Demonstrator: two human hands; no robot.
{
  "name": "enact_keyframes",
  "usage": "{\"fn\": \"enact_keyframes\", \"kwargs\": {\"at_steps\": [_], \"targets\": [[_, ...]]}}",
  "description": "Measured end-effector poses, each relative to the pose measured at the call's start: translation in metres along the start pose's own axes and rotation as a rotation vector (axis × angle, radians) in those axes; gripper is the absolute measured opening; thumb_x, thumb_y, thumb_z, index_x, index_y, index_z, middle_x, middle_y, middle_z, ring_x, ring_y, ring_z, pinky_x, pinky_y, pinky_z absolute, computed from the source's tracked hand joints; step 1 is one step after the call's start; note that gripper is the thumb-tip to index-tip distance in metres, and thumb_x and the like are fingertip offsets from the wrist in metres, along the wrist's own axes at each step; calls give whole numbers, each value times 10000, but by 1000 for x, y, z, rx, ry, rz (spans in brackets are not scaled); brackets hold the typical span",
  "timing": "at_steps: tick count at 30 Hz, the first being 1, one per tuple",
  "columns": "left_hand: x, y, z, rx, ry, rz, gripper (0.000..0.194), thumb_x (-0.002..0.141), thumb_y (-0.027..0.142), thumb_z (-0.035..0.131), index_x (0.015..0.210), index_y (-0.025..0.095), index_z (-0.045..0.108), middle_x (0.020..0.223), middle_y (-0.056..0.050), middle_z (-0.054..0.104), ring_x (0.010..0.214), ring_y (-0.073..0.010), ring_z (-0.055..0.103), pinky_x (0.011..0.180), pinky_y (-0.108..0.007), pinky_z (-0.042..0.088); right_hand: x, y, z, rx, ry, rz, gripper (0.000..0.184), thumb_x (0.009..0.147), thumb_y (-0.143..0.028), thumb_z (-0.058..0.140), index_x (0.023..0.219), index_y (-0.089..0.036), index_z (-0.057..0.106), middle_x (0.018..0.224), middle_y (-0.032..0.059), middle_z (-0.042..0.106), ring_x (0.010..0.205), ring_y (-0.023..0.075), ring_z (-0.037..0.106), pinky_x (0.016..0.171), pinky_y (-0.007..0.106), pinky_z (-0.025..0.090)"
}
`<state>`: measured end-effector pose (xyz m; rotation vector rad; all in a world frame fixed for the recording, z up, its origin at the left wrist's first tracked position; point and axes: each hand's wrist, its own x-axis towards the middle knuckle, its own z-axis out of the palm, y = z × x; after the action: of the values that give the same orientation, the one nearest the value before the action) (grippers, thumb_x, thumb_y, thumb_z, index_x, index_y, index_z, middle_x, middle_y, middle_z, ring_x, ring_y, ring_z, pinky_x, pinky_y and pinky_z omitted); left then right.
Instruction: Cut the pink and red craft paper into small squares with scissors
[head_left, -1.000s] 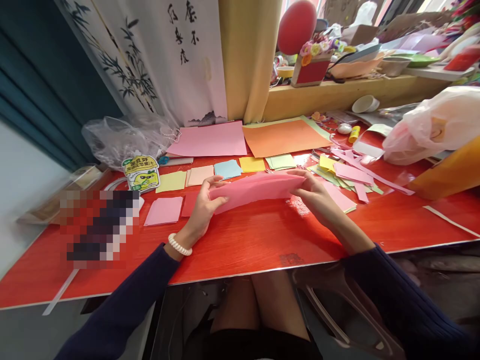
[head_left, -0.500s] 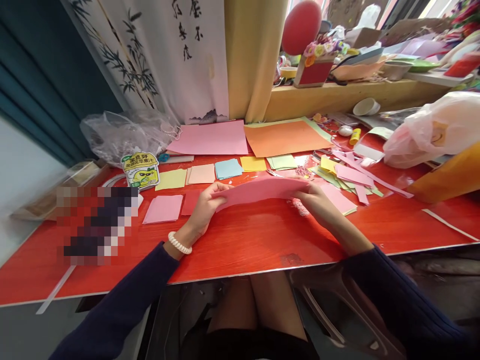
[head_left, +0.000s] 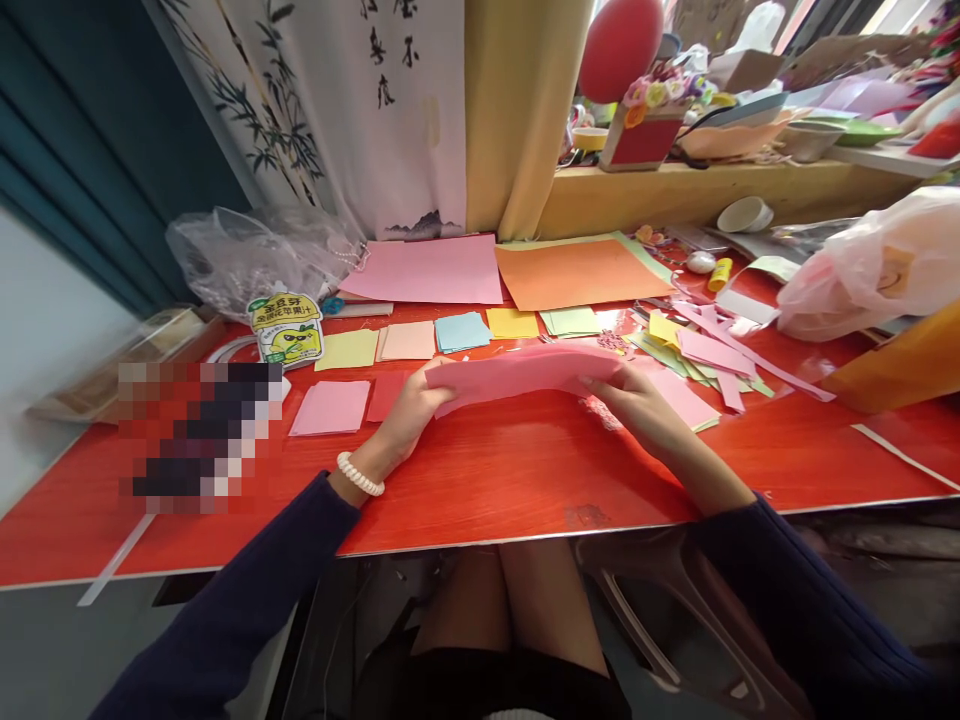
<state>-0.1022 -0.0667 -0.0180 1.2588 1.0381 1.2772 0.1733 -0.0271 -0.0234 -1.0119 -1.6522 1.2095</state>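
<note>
A strip of pink paper [head_left: 517, 380] is stretched between my two hands, slightly bowed, just above the red table [head_left: 495, 490]. My left hand [head_left: 415, 408] pinches its left end, thumb on top. At the other end, my right hand [head_left: 626, 392] grips the paper the same way. Left of my left hand lies a stack of pink squares [head_left: 330, 407], with a red square [head_left: 385, 396] partly hidden behind the hand. Behind the strip runs a row of small paper stacks: yellow-green [head_left: 346, 349], peach [head_left: 406, 340], blue [head_left: 462, 332], yellow [head_left: 512, 323] and pale green [head_left: 568, 321].
Large pink [head_left: 424, 270] and orange sheets [head_left: 585, 272] lie at the back. Paper scraps [head_left: 705, 355] are heaped to the right, near a plastic bag [head_left: 862, 260] and a glue stick [head_left: 720, 274]. A yellow lemon-printed package [head_left: 289, 330] stands at left beside clear plastic wrap [head_left: 255, 260].
The view has shifted slightly. My left fingers have moved a little on the strip's left end, and more of that end shows. Both hands still hold the paper.
</note>
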Motion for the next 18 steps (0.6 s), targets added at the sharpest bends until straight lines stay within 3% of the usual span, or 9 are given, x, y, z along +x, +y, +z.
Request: {"fn": "enact_keyframes", "kwargs": {"at_steps": [3,11,18], "targets": [[0,-1,2,-9,-2,42,225,730,125,573,945,148,634,973,-46,662,951,-186,577,890,-332,414,-1,3,-3,14,41,-11,317,880,-274,525,1190,-312,577,1215,6,612,1081,205,574,978,419,422],[-4,7,5,64,0,-66,312,735,117,562,1036,130,641,1048,-70,678,1004,-222,599,928,-374,420,-7,-1,-4,-44,136,29,250,863,-292,567,1103,-293,639,1099,6,669,1025,222,608,962,428,444],[-2,5,1,64,-20,-83,339,730,108,577,1064,116,639,1080,-85,672,993,-212,610,947,-386,420,-8,-6,1,-43,82,36,271,849,-281,586,1115,-307,631,1109,-2,667,1013,228,617,939,428,475]]}}
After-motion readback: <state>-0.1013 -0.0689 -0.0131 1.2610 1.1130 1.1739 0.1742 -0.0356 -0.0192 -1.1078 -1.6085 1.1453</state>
